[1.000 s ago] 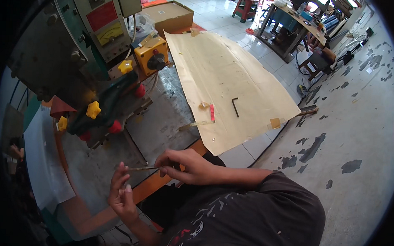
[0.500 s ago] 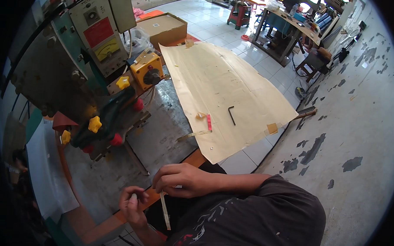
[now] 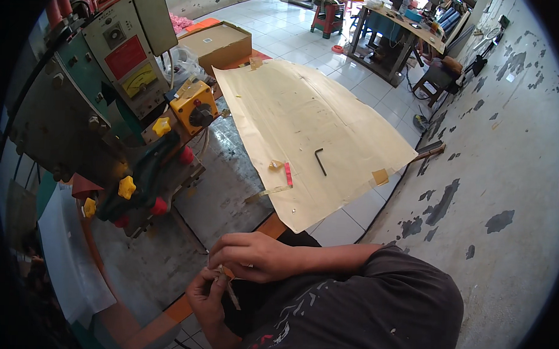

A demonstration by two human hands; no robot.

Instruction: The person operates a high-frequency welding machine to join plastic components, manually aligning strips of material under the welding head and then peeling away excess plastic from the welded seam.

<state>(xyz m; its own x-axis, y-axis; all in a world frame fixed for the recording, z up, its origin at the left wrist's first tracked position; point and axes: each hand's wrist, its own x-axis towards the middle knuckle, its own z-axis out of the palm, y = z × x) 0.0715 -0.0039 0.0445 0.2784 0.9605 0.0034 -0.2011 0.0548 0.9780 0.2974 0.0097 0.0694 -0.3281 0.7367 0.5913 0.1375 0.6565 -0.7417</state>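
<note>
Moved: left hand (image 3: 206, 300), toward right hand (image 3: 252, 255) | strip (image 3: 233, 297): partly hidden, grip unclear

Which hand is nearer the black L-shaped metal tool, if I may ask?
Right: the right hand is below-left of the tool; the left hand is farther below-left.

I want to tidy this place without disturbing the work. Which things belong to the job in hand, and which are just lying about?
In hand:
narrow strip, where the left hand and right hand meet

Apparently just lying about, untouched:
beige sheet
L-shaped hex key, on the sheet
red piece, also there
cardboard box
</note>
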